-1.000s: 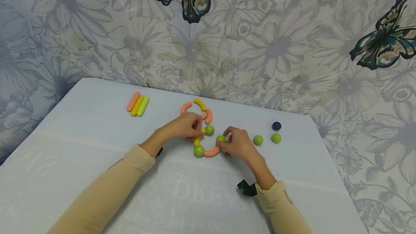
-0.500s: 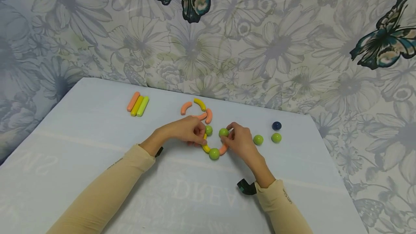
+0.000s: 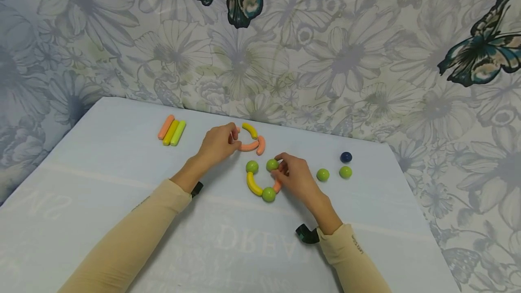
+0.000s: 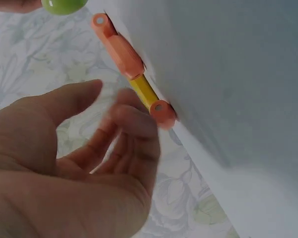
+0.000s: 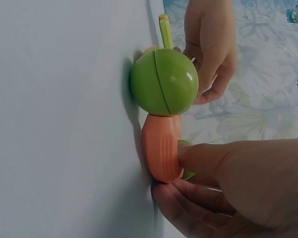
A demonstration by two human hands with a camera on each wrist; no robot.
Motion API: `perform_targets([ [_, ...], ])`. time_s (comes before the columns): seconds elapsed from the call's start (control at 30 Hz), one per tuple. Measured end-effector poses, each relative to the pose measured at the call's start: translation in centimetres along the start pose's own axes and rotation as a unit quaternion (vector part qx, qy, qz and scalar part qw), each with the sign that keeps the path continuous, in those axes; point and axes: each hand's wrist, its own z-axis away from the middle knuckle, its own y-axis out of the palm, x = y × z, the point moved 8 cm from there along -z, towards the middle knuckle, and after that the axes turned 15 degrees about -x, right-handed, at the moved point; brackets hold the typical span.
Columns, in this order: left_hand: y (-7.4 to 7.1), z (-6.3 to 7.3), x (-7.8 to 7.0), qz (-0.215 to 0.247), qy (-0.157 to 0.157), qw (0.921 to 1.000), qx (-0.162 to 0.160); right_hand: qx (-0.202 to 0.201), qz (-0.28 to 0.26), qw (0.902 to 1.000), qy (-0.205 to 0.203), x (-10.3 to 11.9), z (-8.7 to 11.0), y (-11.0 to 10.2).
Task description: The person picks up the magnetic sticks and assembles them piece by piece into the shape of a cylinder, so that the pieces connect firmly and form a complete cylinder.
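My right hand (image 3: 300,176) pinches a green ball (image 3: 272,164) at the right tip of a U-shaped chain. In that chain, an orange curved stick (image 3: 277,186), a bottom green ball (image 3: 268,194), a yellow curved stick (image 3: 254,184) and another green ball (image 3: 252,166) follow on. Farther back, my left hand (image 3: 218,144) is beside a loose ring of curved sticks. In the left wrist view its thumb stands apart from the bent fingers, whose tips are right at an orange curved stick (image 4: 163,115) with a metallic dot on its end.
The ring also has a yellow curved stick (image 3: 249,130) and an orange curved stick (image 3: 261,145). Three straight sticks (image 3: 172,131) lie at the back left. Two green balls (image 3: 323,175) and a dark blue ball (image 3: 346,157) sit at the right. A patterned wall rises behind the table.
My left hand has let go of the yellow curved stick and moved back and left to the ring. The chain's bottom ball has shifted right; my right hand keeps its green ball.
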Motion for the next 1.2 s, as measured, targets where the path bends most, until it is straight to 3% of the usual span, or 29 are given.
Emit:
perform_targets([
  [0.17,0.2,0.2,0.6,-0.063,-0.003,0.9977,0.025,0.015,-0.013,0.9997,-0.014,0.6,0.2,0.5],
  [0.3,0.4,0.2,1.1,-0.070,-0.005,0.9970,0.032,0.023,-0.028,0.9989,-0.030,1.0,0.4,0.8],
  [0.57,0.2,-0.2,1.6,-0.093,0.001,0.9955,0.019,0.042,-0.049,0.9964,-0.054,1.8,0.8,1.2],
  [0.83,-1.0,-0.2,2.1,-0.073,-0.022,0.9966,-0.031,0.046,-0.055,0.9954,-0.062,2.2,1.0,1.4],
  [1.03,-0.6,-0.2,2.5,-0.090,-0.042,0.9950,-0.008,0.024,-0.040,0.9984,-0.031,1.8,1.2,0.8],
  [1.2,-0.3,0.1,2.9,-0.138,-0.074,0.9871,0.035,0.019,-0.039,0.9989,-0.018,1.7,1.1,0.7],
])
